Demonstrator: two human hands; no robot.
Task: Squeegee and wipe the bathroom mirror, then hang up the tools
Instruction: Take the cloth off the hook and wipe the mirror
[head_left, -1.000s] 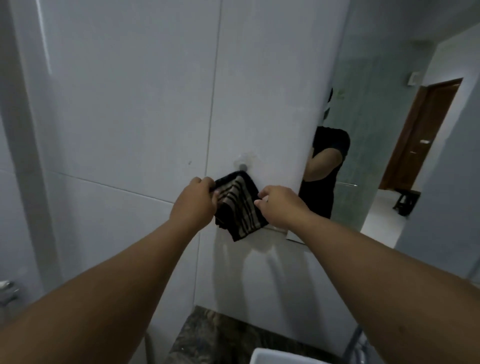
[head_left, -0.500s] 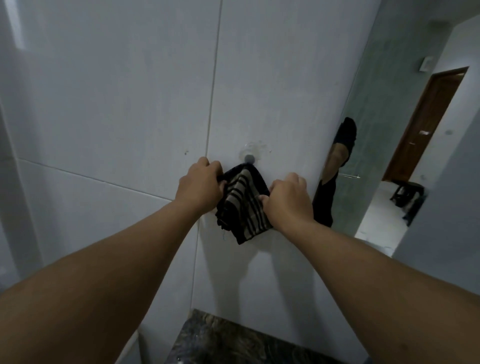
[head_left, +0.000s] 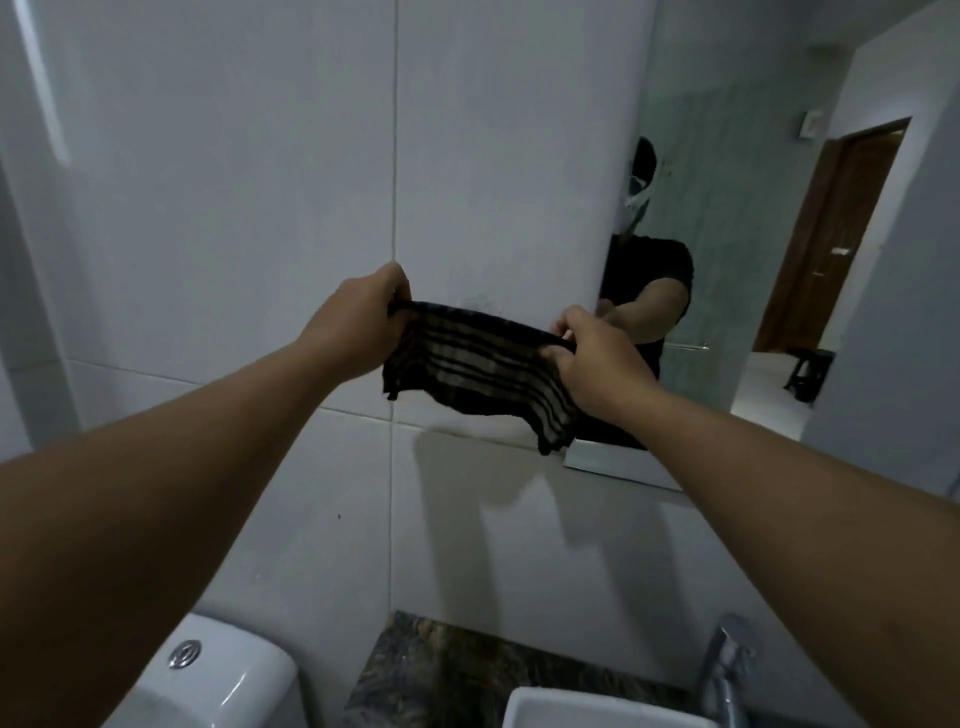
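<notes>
- left hand (head_left: 358, 317) pinches the top corner of the dark cloth with pale stripes (head_left: 480, 371); right hand (head_left: 592, 358) grips the opposite corner.
- the cloth hangs stretched between them before the white tiled wall (head_left: 260, 208), probably to spread it flat for hanging.
- frameless wall mirror (head_left: 753, 208) sits at 2 o'clock of the cloth.
- no hook shows.

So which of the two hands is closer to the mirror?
The right hand. It grips the striped cloth at the end beside the mirror; the left hand holds the other end in front of the plain white tiles.
</notes>
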